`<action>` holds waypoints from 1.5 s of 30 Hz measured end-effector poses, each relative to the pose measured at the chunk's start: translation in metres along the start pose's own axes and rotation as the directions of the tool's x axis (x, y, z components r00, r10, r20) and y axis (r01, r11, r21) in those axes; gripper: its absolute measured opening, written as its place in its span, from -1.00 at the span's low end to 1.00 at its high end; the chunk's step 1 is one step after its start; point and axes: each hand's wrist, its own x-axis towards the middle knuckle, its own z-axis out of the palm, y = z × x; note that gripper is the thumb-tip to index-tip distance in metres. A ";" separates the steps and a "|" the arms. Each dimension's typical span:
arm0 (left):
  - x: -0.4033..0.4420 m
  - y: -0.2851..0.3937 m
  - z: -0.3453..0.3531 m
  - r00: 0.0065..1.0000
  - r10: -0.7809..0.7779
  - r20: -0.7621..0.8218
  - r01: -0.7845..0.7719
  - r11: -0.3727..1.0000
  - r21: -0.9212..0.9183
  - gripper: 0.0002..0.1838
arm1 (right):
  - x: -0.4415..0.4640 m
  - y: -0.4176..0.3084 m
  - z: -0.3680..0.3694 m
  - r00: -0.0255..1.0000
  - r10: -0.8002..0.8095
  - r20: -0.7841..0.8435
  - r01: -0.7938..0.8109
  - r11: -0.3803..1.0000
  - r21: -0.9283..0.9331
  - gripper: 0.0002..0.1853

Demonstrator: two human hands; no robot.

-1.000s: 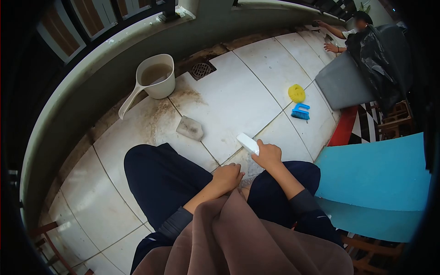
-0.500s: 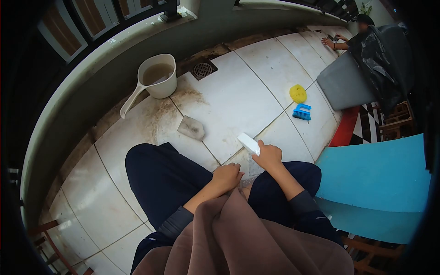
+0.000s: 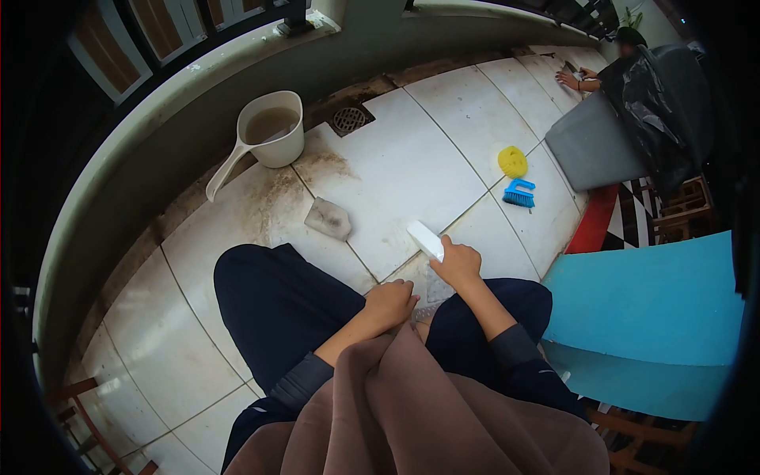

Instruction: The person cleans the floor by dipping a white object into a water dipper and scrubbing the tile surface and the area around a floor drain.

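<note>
1. White block point(image 3: 426, 240): over the tiles point(image 3: 412, 166), in front of lap; R hand point(image 3: 457, 263) wraps its near end, far end free. Can't tell if it touches tile.
2. Tip: firm hold at near end, wrist loose, far end unobstructed, prob. best.
3. Vs 0.5 s ago: block + R hand slightly farther from body; L hand approx. same.
4. L hand point(image 3: 389, 304): fingers curled, by lap; can't tell if holding anything.
5. Nearby: grey stone point(image 3: 328, 218); farther, blue brush point(image 3: 518, 195) next to yellow scrubber point(image 3: 513, 161); dipper point(image 3: 283, 155) w/ cloudy liquid.
</note>
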 end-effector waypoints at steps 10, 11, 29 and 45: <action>-0.002 -0.004 -0.002 0.999 -0.017 -0.031 0.017 1.000 0.008 -0.68 | -0.033 0.019 -0.009 0.990 0.005 0.140 0.006 0.997 -0.082 -0.55; -0.001 -0.002 -0.001 1.000 -0.017 -0.022 0.017 1.000 0.013 -0.68 | -0.031 0.016 -0.009 0.990 0.013 0.139 -0.002 0.997 -0.075 -0.55; 0.000 -0.002 0.002 1.000 -0.002 0.004 0.002 0.999 0.033 -0.67 | -0.009 -0.005 0.001 0.998 0.011 0.055 -0.012 1.000 0.018 -0.52; -0.008 -0.008 -0.002 0.998 0.011 -0.059 -0.008 0.998 0.062 -0.68 | -0.041 0.002 -0.023 0.973 -0.059 -0.222 0.120 0.954 0.274 -0.52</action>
